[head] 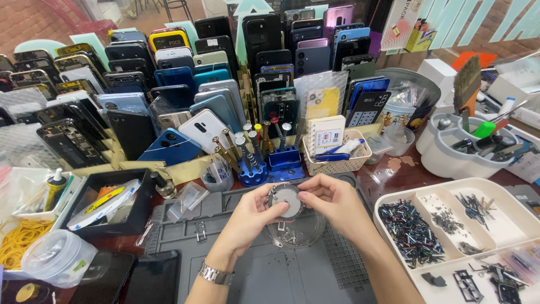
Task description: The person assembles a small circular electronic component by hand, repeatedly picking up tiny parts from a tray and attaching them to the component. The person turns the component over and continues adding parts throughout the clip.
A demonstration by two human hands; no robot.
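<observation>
At desk centre: both hands meet over a grey work mat (270, 270), holding one small round part between them.
Left hand (253, 217): fingers curled, pinching the left rim of a round grey disc (286, 201); a metal watch (215, 275) sits on the wrist.
Right hand (337, 202): fingers bent and pressed on the disc's right rim from above.
Disc location: raised just above a clear round dish (298, 231) that rests on the mat and holds small dark bits.
Right of hands: white divided tray (394, 198) with sorted screws and small parts.
Behind hands: blue screwdriver stand (253, 171), a woven basket (337, 163), and rows of phone back covers (185, 84) standing upright.
Left side: black box (126, 225); yellow rubber bands (19, 239).
</observation>
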